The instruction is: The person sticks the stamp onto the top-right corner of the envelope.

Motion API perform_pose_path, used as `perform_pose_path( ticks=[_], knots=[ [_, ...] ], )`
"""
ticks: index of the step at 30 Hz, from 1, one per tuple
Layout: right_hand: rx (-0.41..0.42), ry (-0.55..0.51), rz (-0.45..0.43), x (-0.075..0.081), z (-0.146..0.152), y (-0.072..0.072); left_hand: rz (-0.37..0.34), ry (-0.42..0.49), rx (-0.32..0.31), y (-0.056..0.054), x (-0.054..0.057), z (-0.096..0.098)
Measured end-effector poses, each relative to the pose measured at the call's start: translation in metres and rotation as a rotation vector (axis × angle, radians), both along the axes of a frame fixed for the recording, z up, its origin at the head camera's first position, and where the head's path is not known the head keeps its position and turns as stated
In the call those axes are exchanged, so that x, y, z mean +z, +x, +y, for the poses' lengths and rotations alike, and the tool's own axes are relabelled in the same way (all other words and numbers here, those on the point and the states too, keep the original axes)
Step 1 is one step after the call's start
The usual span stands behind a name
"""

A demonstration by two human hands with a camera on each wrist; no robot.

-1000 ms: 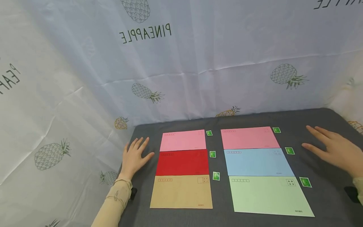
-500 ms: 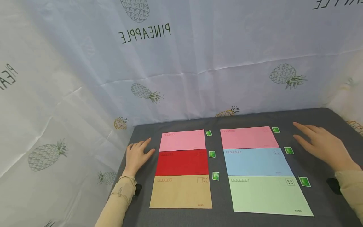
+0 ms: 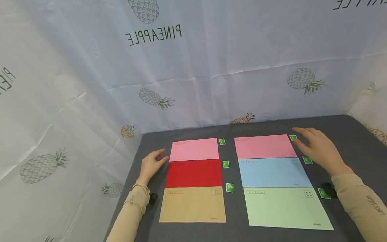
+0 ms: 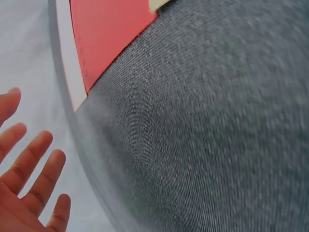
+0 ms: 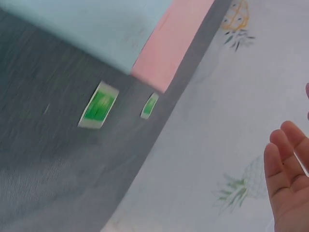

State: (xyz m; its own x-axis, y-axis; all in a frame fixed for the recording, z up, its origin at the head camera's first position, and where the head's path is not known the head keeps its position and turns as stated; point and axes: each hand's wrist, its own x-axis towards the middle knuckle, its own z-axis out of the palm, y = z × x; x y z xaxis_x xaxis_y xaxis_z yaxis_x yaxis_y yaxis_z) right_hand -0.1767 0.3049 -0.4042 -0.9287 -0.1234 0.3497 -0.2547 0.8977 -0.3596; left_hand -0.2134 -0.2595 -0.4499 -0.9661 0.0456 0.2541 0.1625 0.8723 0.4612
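Note:
My left hand (image 3: pixel 150 167) hovers left of the pink envelope (image 3: pixel 195 150) and the red envelope (image 3: pixel 195 173), fingers relaxed, holding nothing. Spread fingers of that hand (image 4: pixel 34 179) show in the left wrist view. On the other side, my right hand (image 3: pixel 321 151) has its thumb and forefinger over the far green stamp (image 3: pixel 292 138), beside the right column's pink envelope (image 3: pixel 264 147). In the right wrist view this hand (image 5: pixel 289 169) is empty, its fingers loosely extended. A second green stamp (image 3: pixel 307 160) lies by the blue envelope (image 3: pixel 273 172), a third stamp (image 3: pixel 323 193) near the right wrist.
A tan envelope (image 3: pixel 192 205) and a light green envelope (image 3: pixel 287 210) are nearest the front. Between the columns lie more green stamps, one far (image 3: pixel 222 142) and one near (image 3: pixel 229 187). A white pineapple-print curtain (image 3: pixel 211 84) rises behind the dark grey table (image 3: pixel 237 232).
My right hand has moved left, from the table's right side to the far stamp of the right column. My left hand has shifted slightly right, toward the envelopes. Envelopes and stamps have stayed put.

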Motion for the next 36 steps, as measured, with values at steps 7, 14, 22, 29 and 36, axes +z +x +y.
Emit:
perform_pose_path(
  ticks=[7,14,22,29,36],
  knots=[
    [0.035,-0.147,0.011,-0.002,-0.026,-0.009,-0.086,0.017,0.012,-0.006,-0.004,0.002],
    [0.061,-0.27,0.058,-0.007,-0.049,-0.024,-0.17,0.012,0.019,-0.013,-0.008,0.002],
    [0.089,-0.372,0.05,-0.014,-0.073,-0.036,-0.221,0.012,0.033,-0.019,-0.016,-0.001],
    [0.111,-0.444,-0.008,-0.025,-0.088,-0.045,-0.212,-0.011,0.035,-0.022,-0.018,0.001],
    [0.114,-0.504,-0.079,-0.034,-0.105,-0.055,-0.248,-0.025,0.068,-0.025,-0.021,0.004]
  ],
)
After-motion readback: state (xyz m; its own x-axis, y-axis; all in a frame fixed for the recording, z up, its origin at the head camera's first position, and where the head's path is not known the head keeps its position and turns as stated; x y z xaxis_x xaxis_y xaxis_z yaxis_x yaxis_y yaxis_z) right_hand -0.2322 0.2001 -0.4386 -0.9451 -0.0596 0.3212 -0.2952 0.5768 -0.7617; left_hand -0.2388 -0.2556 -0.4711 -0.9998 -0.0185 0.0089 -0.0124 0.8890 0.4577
